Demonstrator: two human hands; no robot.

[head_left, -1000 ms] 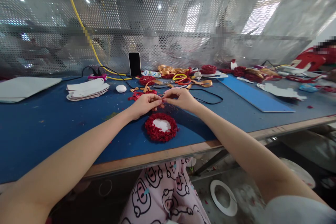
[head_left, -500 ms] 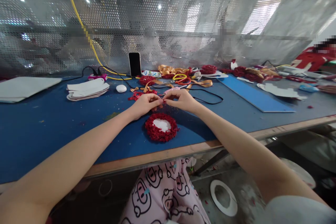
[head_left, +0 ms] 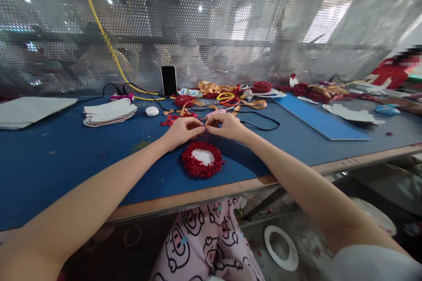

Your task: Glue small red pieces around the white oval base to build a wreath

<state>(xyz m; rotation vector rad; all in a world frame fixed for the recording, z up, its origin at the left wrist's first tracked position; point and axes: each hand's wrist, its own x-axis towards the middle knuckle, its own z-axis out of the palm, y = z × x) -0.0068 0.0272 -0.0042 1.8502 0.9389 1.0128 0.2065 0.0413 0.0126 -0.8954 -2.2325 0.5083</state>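
My left hand (head_left: 183, 132) and my right hand (head_left: 227, 126) meet above the blue table, fingertips pinched together and nearly touching. Whatever lies between them is too small and hidden to name. Just below, on the table, lies a ring of ruffled dark red material (head_left: 189, 164) around a white centre (head_left: 202, 156). Behind my left hand are scattered red scraps (head_left: 170, 120). A pink object (head_left: 216, 114) shows partly behind my right hand.
Beyond the hands lie scissors with yellow handles (head_left: 226, 96), tan ribbon (head_left: 253, 104) and a black cord (head_left: 275, 120). A phone (head_left: 169, 81) leans upright at the back. White sheets (head_left: 110, 113) are stacked left; a blue board (head_left: 319, 118) lies right. A wooden edge (head_left: 198, 196) borders the table.
My hands stay almost in place with slight finger movement. The bit of red that showed at the fingertips is now barely visible. The red ring has not moved.
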